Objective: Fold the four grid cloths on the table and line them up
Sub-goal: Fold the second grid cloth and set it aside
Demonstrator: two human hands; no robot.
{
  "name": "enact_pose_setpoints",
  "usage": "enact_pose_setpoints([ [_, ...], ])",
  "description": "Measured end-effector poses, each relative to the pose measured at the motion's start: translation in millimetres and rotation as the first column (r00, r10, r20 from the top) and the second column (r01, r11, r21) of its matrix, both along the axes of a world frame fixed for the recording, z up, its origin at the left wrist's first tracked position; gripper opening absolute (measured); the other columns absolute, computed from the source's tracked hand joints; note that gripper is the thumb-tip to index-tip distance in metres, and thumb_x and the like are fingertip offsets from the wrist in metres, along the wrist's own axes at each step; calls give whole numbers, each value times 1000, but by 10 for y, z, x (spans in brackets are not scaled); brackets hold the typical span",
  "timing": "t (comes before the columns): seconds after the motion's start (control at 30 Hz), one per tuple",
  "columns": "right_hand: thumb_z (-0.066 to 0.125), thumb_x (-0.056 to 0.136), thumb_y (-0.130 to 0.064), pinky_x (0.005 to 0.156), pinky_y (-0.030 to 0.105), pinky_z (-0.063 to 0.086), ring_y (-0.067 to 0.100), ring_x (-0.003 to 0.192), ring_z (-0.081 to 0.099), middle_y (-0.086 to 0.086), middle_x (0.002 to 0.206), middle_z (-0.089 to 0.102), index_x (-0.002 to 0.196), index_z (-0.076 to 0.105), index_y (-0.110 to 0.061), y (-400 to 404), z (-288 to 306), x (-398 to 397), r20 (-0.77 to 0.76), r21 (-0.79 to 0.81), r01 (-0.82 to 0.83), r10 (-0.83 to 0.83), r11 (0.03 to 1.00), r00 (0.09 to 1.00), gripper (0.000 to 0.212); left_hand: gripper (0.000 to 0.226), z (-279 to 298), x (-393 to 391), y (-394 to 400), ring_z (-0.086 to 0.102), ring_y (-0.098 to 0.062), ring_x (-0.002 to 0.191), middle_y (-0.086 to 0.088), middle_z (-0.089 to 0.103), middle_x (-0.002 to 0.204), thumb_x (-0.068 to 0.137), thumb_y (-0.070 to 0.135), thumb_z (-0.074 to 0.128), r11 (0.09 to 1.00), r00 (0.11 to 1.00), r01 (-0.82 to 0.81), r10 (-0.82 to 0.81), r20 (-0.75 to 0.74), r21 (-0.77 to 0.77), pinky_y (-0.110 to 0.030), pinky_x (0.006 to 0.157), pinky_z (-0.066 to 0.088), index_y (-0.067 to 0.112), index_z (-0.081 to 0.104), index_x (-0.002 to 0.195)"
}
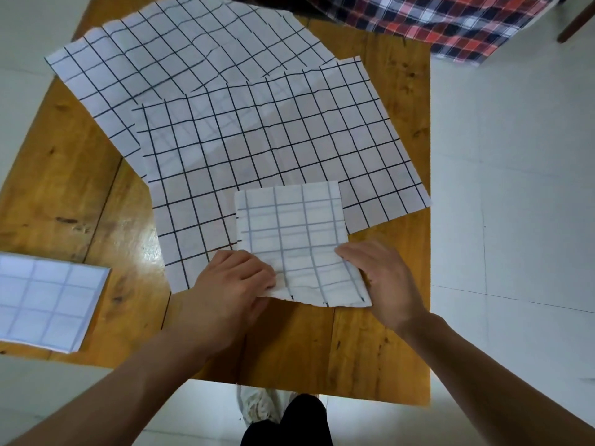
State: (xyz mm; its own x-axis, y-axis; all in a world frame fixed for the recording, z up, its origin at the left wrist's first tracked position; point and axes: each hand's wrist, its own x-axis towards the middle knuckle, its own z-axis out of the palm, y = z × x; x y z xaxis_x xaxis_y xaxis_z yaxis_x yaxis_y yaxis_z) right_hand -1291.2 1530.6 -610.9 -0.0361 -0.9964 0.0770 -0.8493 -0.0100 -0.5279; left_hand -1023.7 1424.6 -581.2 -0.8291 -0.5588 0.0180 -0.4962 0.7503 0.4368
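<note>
A partly folded white grid cloth (296, 233) lies near the table's front, on top of a spread grid cloth (257, 146). My left hand (231, 281) grips its near left corner. My right hand (376, 275) grips its near right edge, and that near edge is lifted a little off the wood. Behind them a second spread grid cloth (167, 56) covers the far left of the table. A fully folded grid cloth (48, 300) sits at the table's left front edge.
The wooden table (370, 342) stands on a pale tiled floor (515, 188). A red, white and dark plaid fabric (434, 17) hangs over something beyond the far right corner. My feet (267, 410) show below the front edge.
</note>
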Motion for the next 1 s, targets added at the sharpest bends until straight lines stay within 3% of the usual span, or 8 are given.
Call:
enact_pose_setpoints([
  [0.13, 89, 63, -2, 83, 44, 51, 24, 106, 60, 2, 121, 67, 120, 65, -15, -7, -25, 3, -20, -30, 2, -2, 1000, 1000, 63, 28, -69, 60, 32, 62, -14, 98, 7, 72, 103, 83, 36, 54, 998, 1000, -23, 24, -18, 60, -26, 89, 41, 22, 74, 97],
  [0.37, 87, 62, 5, 85, 31, 49, 15, 105, 59, -2, 114, 70, 114, 71, -11, -34, -12, -16, 65, -43, 35, -32, 998, 997, 57, 23, -54, 234, -37, 62, -14, 100, 9, 70, 107, 83, 33, 64, 992, 994, -1, 14, -106, 123, -35, 80, 54, 21, 73, 100],
  [0.47, 86, 63, 5, 84, 25, 45, 13, 104, 56, -1, 112, 70, 113, 72, -10, -47, 6, -17, 64, -51, 40, -37, 998, 997, 54, 46, -113, 238, -76, 58, -14, 108, 9, 69, 115, 66, 11, 86, 990, 996, -60, 69, -63, 127, -33, 85, 52, 22, 72, 109],
  [0.53, 87, 64, 0, 83, 23, 44, 13, 104, 56, 0, 112, 70, 114, 71, -11, -49, 1, -29, 65, -48, 38, -35, 998, 997, 53, 54, -152, 219, -105, 56, -14, 107, 8, 69, 116, 63, -1, 87, 986, 993, -109, 114, -36, 125, -34, 83, 52, 22, 72, 110],
  [0.63, 87, 64, -1, 83, 25, 46, 12, 104, 55, -1, 112, 69, 116, 71, -14, -40, -5, -43, 75, 4, 43, -43, 999, 996, 56, 53, -184, 208, -139, 52, -13, 99, 8, 70, 113, 59, 4, 90, 981, 990, -136, 140, -24, 135, -35, 74, 52, 21, 72, 107],
  [0.8, 76, 80, -11, 84, 32, 50, 12, 101, 57, -6, 106, 69, 112, 71, -19, -104, 64, -34, 83, 77, 120, -126, 990, 989, 33, 39, -203, 189, -88, 52, -13, 92, 8, 69, 103, 71, 12, 85, 946, 960, -266, 278, -43, 182, -30, 70, 50, 21, 70, 106],
  [0.9, 58, 92, -33, 75, 35, 51, 13, 90, 58, -8, 93, 68, 105, 72, -22, -175, 120, 12, 134, 99, 174, -186, 980, 973, 22, 14, -203, 142, -85, 50, -8, 86, 12, 62, 91, 88, 25, 67, 908, 924, -365, 380, -42, 205, -21, 67, 42, 24, 68, 102],
  [1.0, 62, 92, -30, 66, 37, 52, 10, 80, 58, -8, 84, 64, 98, 70, -23, -248, 144, 38, 160, 153, 266, -290, 952, 944, 12, 5, -202, 87, -110, 48, -6, 77, 8, 54, 83, 94, 34, 56, 869, 891, -440, 454, -14, 225, -18, 64, 38, 29, 57, 93],
])
